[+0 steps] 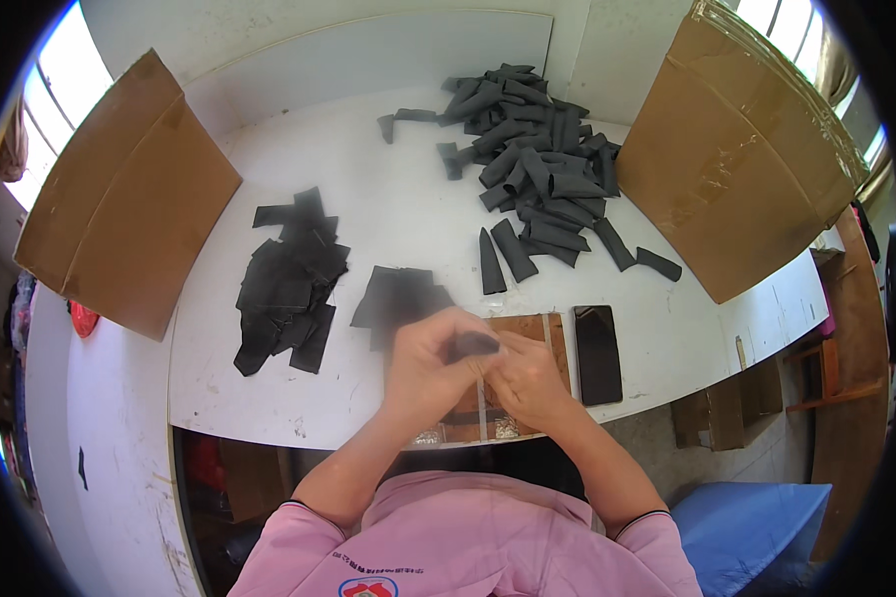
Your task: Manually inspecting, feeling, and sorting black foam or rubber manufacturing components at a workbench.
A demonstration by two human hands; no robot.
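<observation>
My left hand (428,363) is closed around a small dark fabric piece (475,344), curled like a tube, in front of my chest. My right hand (536,383) meets it from the right, its fingers pinched at the near end of the same piece. Both hands are above a brown board (530,326) with strips of tape at the table's front edge. Just beyond my left hand lie some flat black fabric pieces (393,294), partly blurred. Most of the held piece is hidden by my fingers.
A heap of dark grey tubes (553,184) lies at the back right of the white table (388,179). Flat black pieces (279,284) are stacked at the left. A black phone (597,355) lies right of the board. Cardboard panels stand at left (129,199) and right (742,149).
</observation>
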